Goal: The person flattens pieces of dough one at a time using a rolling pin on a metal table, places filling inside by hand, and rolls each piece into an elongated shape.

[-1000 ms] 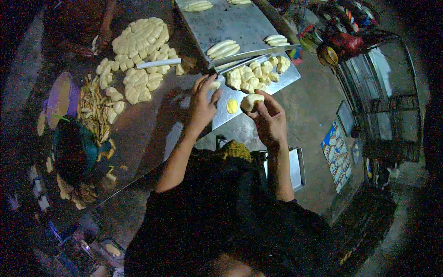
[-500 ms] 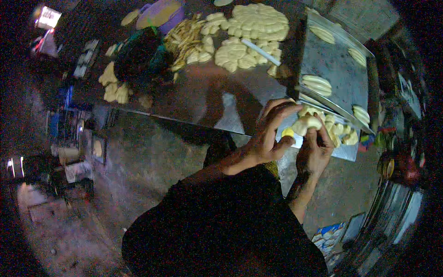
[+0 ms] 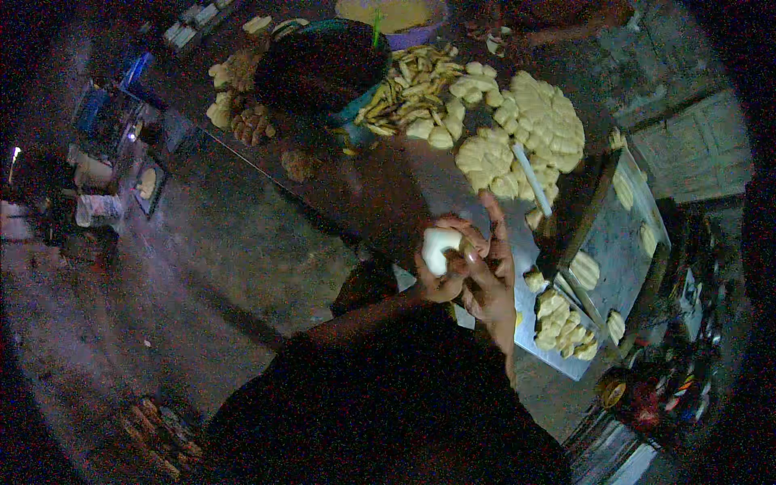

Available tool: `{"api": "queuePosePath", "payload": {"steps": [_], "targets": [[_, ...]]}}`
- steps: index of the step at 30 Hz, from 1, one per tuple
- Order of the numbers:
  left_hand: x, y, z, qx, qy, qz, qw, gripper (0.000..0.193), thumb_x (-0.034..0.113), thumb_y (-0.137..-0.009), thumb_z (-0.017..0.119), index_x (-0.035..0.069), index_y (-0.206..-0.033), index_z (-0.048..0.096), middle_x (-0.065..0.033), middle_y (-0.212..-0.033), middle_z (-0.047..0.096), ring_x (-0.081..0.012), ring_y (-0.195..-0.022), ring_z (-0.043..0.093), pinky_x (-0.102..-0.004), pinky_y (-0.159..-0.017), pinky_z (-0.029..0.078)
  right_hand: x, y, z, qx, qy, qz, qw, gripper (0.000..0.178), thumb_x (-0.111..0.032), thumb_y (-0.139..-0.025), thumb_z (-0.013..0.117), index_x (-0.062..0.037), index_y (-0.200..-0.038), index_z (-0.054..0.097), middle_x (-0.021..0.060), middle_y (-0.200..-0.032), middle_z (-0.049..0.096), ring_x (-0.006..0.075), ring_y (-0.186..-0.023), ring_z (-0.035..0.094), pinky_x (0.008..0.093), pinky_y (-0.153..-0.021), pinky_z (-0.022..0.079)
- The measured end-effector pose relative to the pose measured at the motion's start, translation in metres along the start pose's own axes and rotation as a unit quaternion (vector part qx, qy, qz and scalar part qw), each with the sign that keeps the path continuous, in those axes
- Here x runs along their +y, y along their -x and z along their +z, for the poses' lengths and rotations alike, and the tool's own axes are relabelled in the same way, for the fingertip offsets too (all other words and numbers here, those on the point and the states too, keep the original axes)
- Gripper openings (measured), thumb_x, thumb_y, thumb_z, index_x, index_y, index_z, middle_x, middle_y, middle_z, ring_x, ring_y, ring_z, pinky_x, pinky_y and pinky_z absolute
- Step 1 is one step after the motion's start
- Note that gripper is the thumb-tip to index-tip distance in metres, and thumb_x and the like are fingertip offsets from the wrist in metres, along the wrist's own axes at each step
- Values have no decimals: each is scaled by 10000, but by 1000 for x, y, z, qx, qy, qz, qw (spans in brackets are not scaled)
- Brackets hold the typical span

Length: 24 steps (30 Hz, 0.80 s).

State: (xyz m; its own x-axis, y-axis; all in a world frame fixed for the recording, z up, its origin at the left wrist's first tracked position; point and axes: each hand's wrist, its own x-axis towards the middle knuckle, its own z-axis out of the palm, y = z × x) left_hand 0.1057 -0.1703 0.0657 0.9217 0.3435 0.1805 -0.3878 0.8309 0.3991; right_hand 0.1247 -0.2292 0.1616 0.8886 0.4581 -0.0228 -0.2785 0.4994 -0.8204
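A smooth white piece of dough [image 3: 439, 250] sits in my left hand [image 3: 431, 283], whose fingers curl round it. My right hand [image 3: 491, 295] presses against the same piece from the right with its thumb and bent fingers, while one finger points up and away. The part of the dough between the two hands is hidden. To the right of my hands, small dough pieces [image 3: 558, 325] lie on a metal sheet [image 3: 525, 327]. Beyond it is a baking tray [image 3: 618, 250] bearing a few ridged, oval dough shapes [image 3: 584, 271].
Portioned dough [image 3: 541, 121] covers the far table, with a white stick [image 3: 530, 179] across it. A heap of yellow-brown strips [image 3: 412, 85] lies beside a dark basin [image 3: 323, 69]. Behind stands a purple tub [image 3: 416, 38]. Brown lumps [image 3: 253, 125] sit at the table's left edge.
Both hands have moved left, away from the dough pieces beside the tray. The dough has gone from between the fingers of both hands into the left hand's curl. The view has turned.
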Motion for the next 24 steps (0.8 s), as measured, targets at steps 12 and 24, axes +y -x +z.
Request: {"api": "queuePosePath", "payload": {"steps": [12, 24], "targets": [[219, -192, -177, -63, -494, -162, 852, 517, 243, -827, 777, 27, -1228, 533, -120, -1058, 668, -208, -963, 622, -345, -874, 483, 16, -165, 39, -29, 378, 93, 920, 364, -102, -918, 686, -21, -1269, 633, 116, -1147, 691, 202, -1028, 672, 345, -897, 536], [285, -222, -207, -86, -498, -152, 849, 386, 172, -829, 772, 35, -1143, 594, -107, -1027, 679, -196, -946, 630, -335, -860, 488, 132, -377, 185, -437, 734, 54, 517, 419, -267, -1049, 428, -106, -1428, 505, 180, -1178, 688, 357, -1028, 678, 419, -906, 536]]}}
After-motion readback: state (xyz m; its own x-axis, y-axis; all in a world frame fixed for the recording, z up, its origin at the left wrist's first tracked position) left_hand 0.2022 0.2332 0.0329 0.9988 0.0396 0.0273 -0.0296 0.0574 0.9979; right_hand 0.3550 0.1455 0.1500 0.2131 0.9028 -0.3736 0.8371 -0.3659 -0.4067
